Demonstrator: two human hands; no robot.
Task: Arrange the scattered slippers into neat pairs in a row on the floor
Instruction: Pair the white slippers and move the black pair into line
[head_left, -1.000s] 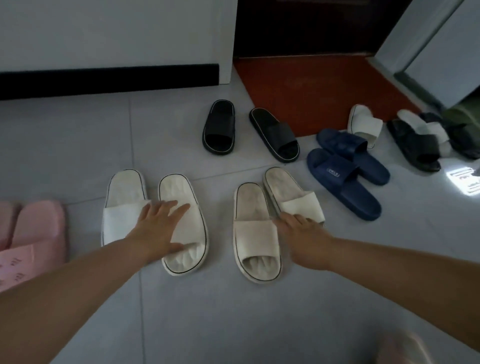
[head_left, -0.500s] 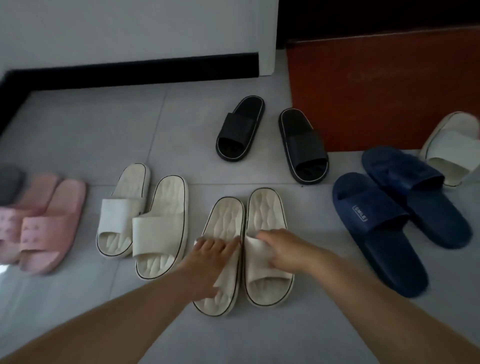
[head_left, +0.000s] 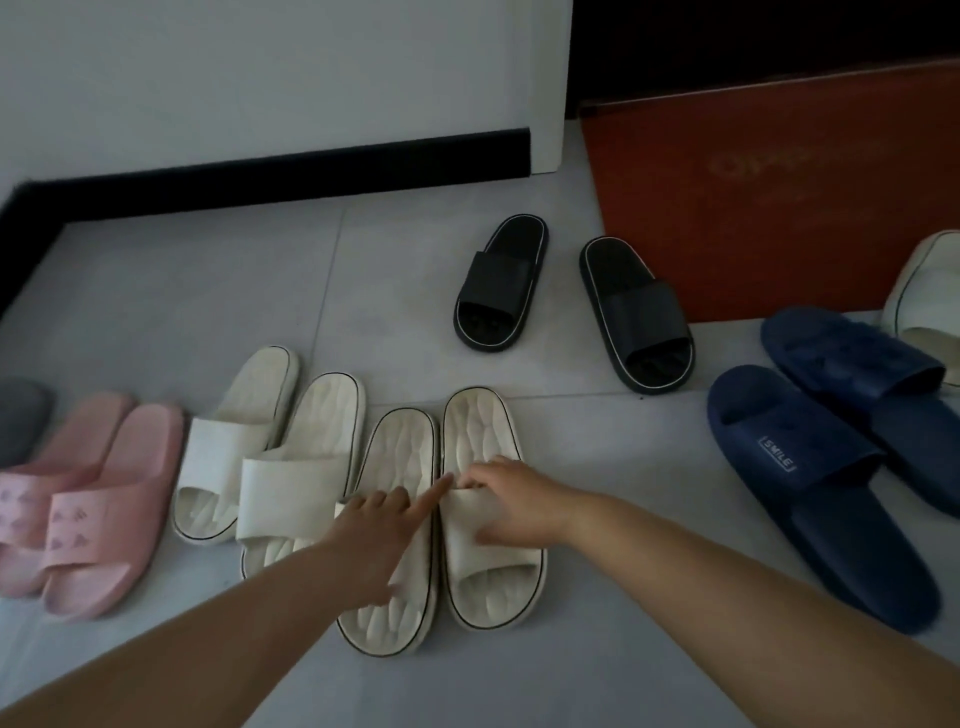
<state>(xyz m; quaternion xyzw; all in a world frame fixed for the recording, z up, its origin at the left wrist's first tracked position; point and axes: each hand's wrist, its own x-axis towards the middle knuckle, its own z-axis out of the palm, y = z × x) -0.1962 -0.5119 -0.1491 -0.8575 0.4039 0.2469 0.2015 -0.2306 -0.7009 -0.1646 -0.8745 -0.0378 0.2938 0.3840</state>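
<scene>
Slippers (head_left: 483, 431), cream, rippled soles, touching, left hand (head_left: 379, 530) fingers (head_left: 431, 498) gripping one strap (head_left: 414, 553), right hand (head_left: 509, 504) pinching other

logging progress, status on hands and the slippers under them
Left hand on left cream slipper, grip unclear. Right hand grips right cream slipper strap. Pair side by side. Nothing blocking.

Grey slipper (head_left: 21, 421), left edge: only one end in frame. Pink pair (head_left: 104, 499) clipped by the same edge. Cream slipper (head_left: 924, 291), right edge, cut off. Mat (head_left: 753, 208) lettering too blurred to read. Left hand (head_left: 374, 535) covers the strap of a white slipper (head_left: 400, 452); grip unclear.
</scene>
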